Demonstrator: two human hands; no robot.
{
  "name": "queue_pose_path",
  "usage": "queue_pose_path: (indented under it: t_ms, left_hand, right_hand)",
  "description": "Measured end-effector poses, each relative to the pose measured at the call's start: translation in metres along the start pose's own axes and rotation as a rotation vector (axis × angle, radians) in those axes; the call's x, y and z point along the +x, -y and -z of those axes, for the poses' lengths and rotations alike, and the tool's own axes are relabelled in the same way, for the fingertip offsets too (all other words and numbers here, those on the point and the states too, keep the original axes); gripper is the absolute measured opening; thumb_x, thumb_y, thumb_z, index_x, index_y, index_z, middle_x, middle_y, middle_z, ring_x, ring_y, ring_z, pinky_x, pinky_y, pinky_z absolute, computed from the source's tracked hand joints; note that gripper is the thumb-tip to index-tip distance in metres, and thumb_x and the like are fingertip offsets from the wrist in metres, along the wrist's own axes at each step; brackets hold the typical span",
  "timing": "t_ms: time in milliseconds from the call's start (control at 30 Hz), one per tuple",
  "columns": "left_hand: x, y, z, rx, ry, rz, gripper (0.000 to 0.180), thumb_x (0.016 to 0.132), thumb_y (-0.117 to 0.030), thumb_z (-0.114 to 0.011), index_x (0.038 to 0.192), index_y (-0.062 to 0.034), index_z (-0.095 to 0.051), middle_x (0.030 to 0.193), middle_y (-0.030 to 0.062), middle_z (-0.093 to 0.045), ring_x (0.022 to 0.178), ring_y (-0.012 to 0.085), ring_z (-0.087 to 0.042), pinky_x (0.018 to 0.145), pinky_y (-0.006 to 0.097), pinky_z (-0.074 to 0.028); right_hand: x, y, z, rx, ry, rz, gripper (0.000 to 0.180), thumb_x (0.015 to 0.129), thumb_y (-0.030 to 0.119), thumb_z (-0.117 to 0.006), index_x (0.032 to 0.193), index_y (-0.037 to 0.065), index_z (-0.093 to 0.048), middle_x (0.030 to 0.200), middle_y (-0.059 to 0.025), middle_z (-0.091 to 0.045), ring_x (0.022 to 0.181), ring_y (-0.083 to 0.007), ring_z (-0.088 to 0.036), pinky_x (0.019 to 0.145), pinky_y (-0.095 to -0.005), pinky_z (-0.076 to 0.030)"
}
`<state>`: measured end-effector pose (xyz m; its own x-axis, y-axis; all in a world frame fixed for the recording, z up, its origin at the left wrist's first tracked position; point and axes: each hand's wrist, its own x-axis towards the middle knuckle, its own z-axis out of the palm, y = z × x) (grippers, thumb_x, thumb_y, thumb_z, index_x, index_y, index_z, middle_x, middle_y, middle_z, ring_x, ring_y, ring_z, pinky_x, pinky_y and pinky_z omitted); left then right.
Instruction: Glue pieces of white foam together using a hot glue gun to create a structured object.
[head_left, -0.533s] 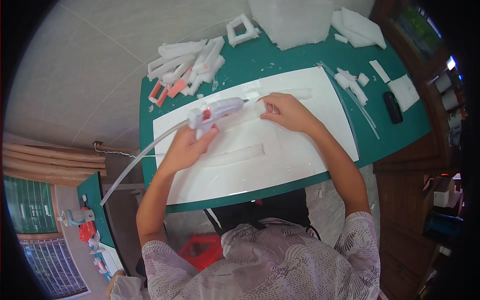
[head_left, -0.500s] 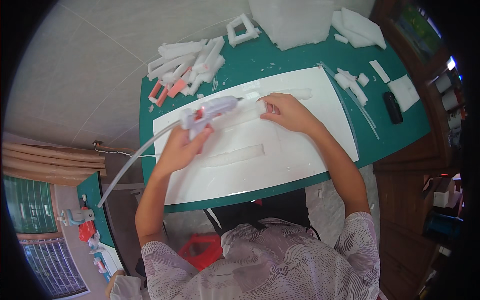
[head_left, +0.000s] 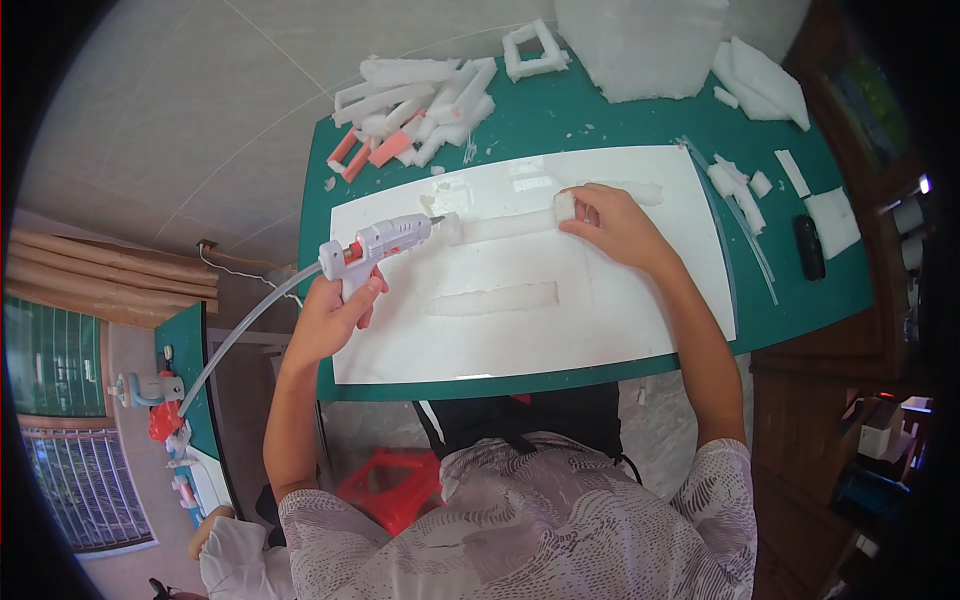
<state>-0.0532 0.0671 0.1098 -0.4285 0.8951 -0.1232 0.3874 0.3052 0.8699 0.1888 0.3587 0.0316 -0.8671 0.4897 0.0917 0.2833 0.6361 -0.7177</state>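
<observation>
My left hand (head_left: 335,318) is wrapped round the grip of a white glue gun (head_left: 385,242), with a long clear glue stick (head_left: 240,325) bending out of its back. The gun's nozzle points right, close to the left end of a white foam strip (head_left: 505,227) lying on the white board (head_left: 600,340). A small foam block (head_left: 450,228) stands at that end. At the strip's other end, my right hand (head_left: 605,225) pinches another small foam block (head_left: 565,207) between thumb and fingers. Nearer me lies a separate foam strip (head_left: 495,298). Another foam strip (head_left: 645,192) shows partly behind my right hand.
White and pink foam offcuts (head_left: 420,105) are heaped at the table's far left. A foam frame (head_left: 535,50) and a large foam slab (head_left: 645,50) stand at the back. Clear glue sticks (head_left: 745,230), foam scraps (head_left: 735,185) and a black object (head_left: 809,247) are on the right.
The glue gun has moved left, away from my right hand, toward the strip's left end. My right hand stays at the strip's right end. The whole view has shifted slightly.
</observation>
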Motion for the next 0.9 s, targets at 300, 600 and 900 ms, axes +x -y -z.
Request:
queue_pose_path:
  t_ms: [300,600,900]
  left_hand:
    - [0.000,0.000,0.002,0.049,0.040,0.018,0.020,0.099,-0.021,-0.057,0.094,-0.0017,-0.056,0.066,-0.0008,-0.051,0.053,0.0059,-0.046,0.048,0.025,-0.038]
    - [0.003,0.004,0.002,0.067,0.042,0.020,0.027,0.099,-0.028,-0.058,0.094,-0.0017,-0.054,0.070,-0.0003,-0.052,0.054,0.0065,-0.046,0.047,0.025,-0.038]
    - [0.003,0.007,0.001,0.090,0.015,0.024,0.026,0.098,-0.027,-0.058,0.093,-0.0019,-0.054,0.065,-0.0014,-0.049,0.053,0.0065,-0.046,0.047,0.026,-0.037]
  right_hand:
    - [-0.001,-0.002,0.000,0.008,-0.020,0.023,0.033,0.083,0.016,-0.072,0.110,-0.001,-0.065,0.080,-0.0072,-0.058,0.070,-0.0186,-0.050,0.067,-0.0299,-0.044]
    - [-0.002,-0.003,0.000,0.013,-0.028,0.025,0.034,0.083,0.016,-0.072,0.111,-0.001,-0.065,0.080,-0.0078,-0.058,0.069,-0.0191,-0.050,0.066,-0.0301,-0.043]
    - [0.000,-0.003,-0.001,0.014,-0.011,0.032,0.033,0.082,0.016,-0.072,0.110,0.000,-0.066,0.078,-0.0074,-0.058,0.068,-0.0186,-0.050,0.065,-0.0302,-0.043]
